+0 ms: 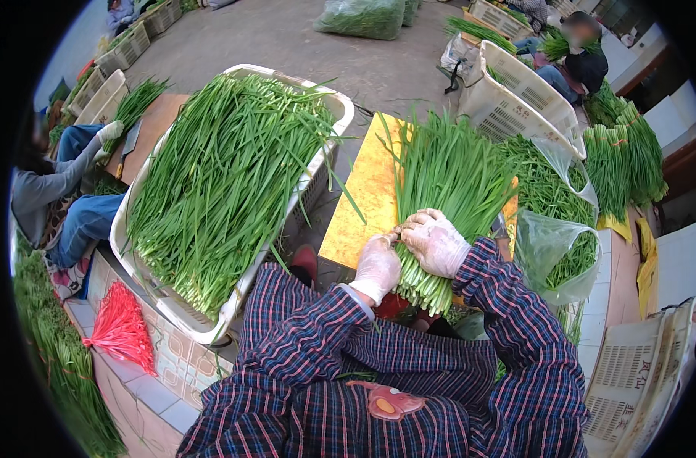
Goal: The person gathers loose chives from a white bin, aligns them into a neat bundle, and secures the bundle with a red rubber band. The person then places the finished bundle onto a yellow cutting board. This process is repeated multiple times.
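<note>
A thick bunch of garlic chives (448, 172) lies across a yellow board (365, 200) in front of me, pale stem ends towards my lap. My left hand (378, 264), in a thin whitish glove, grips the bunch's left edge near the stems. Over the top of the stems lies my right hand (432, 240), gloved alike, its fingertips meeting those of the left. Both hold the same bunch. At the board's right side, partly hidden by the chives and my sleeve, is a knife blade (499, 229).
A white plastic crate (343, 109) heaped with loose chives stands at the left. Right of the board is a clear plastic bag (554, 246) of greens, with another crate (522, 109) behind. Red ties (122, 332) hang at lower left. A co-worker (56, 189) sits far left.
</note>
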{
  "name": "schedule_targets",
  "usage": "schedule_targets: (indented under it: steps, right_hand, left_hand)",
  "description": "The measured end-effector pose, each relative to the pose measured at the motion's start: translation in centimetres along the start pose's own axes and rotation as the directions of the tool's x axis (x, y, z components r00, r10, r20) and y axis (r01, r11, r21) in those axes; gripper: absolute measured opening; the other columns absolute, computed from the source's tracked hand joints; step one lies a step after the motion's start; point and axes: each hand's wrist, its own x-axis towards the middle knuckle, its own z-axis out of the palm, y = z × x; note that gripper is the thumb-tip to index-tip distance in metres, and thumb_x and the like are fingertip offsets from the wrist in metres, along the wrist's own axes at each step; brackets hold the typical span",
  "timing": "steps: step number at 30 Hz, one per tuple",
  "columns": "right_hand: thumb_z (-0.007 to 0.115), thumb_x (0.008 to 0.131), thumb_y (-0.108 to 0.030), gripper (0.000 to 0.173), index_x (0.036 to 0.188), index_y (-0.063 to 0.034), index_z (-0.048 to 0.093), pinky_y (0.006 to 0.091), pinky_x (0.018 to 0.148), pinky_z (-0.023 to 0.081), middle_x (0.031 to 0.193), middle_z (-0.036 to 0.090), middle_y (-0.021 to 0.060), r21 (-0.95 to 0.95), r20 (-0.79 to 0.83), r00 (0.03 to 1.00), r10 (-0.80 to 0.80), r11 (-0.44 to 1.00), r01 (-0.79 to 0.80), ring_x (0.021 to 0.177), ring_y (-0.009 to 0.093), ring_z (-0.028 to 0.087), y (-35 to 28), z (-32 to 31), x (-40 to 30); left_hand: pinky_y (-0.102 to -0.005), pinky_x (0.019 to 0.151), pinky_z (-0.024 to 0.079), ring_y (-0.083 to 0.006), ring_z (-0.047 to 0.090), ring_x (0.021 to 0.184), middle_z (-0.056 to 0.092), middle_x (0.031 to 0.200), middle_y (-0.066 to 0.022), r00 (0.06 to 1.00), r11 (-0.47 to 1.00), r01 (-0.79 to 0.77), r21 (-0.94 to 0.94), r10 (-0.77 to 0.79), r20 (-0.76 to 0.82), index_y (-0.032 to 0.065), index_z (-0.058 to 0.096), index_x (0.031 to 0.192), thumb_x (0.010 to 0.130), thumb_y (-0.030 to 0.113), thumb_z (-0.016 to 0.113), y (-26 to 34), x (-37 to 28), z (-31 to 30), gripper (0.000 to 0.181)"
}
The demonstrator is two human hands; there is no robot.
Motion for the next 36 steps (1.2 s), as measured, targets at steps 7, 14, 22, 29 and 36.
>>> schedule_targets:
  steps: [7, 14, 22, 29, 36]
  right_hand:
    - [0.052, 0.079, -0.015, 0.017, 0.091, -0.0074, 0.062, 0.0390, 0.094, 0.036, 0.099, 0.060, 0.0111, -0.025, 0.033, 0.996, 0.080, 0.997, -0.080, 0.103, 0.026, 0.052, -0.4, -0.3, -0.7]
    - [0.053, 0.078, -0.015, 0.017, 0.089, -0.0068, 0.062, 0.0382, 0.093, 0.036, 0.097, 0.061, 0.0111, -0.013, 0.017, 0.997, 0.078, 0.997, -0.078, 0.103, 0.026, 0.052, -0.4, -0.3, -0.9]
    - [0.056, 0.076, -0.013, 0.020, 0.093, -0.0067, 0.063, 0.0388, 0.094, 0.036, 0.098, 0.061, 0.0115, 0.018, -0.017, 0.997, 0.076, 0.997, -0.075, 0.103, 0.027, 0.052, -0.3, -0.2, -0.9]
    - [0.058, 0.074, -0.011, 0.013, 0.087, -0.0069, 0.061, 0.0409, 0.096, 0.036, 0.100, 0.061, 0.0100, 0.131, -0.121, 0.987, 0.109, 0.987, -0.093, 0.106, 0.026, 0.052, -0.1, -0.2, -1.9]
    - [0.062, 0.072, -0.008, 0.010, 0.079, -0.0076, 0.055, 0.0459, 0.095, 0.037, 0.107, 0.060, 0.0067, 0.234, -0.330, 0.938, 0.102, 0.972, -0.023, 0.104, 0.027, 0.053, -0.6, -1.1, -2.7]
  left_hand:
    - [-0.0296, 0.069, 0.050, -0.0182, 0.059, 0.075, 0.061, 0.091, -0.0132, 0.959, 0.865, 0.272, -0.422, -0.207, 0.194, 0.0029, 0.054, 0.114, 0.090, 0.000, 0.038, -2.9, 2.2, -0.1, 0.028]
    - [-0.0377, 0.070, 0.049, -0.0283, 0.063, 0.077, 0.064, 0.076, -0.0165, 0.991, 0.948, 0.051, 0.314, -0.087, 0.101, 0.0042, 0.061, 0.097, 0.078, 0.021, 0.064, 0.2, 4.1, -1.7, 0.025]
    - [-0.0408, 0.072, 0.047, -0.0332, 0.061, 0.081, 0.064, 0.079, -0.0159, 0.984, 0.903, 0.112, 0.416, -0.158, 0.079, 0.0085, 0.063, 0.079, 0.074, 0.023, 0.065, 1.0, 4.4, -0.5, 0.016]
    - [-0.0390, 0.061, 0.046, -0.0330, 0.057, 0.066, 0.058, 0.066, -0.0149, 0.995, 0.982, -0.001, 0.189, 0.020, -0.097, 0.0059, 0.054, 0.071, 0.075, 0.011, 0.062, 0.4, 2.9, 0.4, 0.010]
    - [-0.0296, 0.059, 0.046, -0.0167, 0.055, 0.064, 0.059, 0.073, -0.0056, 0.987, 0.978, 0.161, -0.130, -0.160, 0.020, 0.0032, 0.056, 0.087, 0.083, 0.018, 0.060, -3.7, 4.5, 1.2, 0.016]
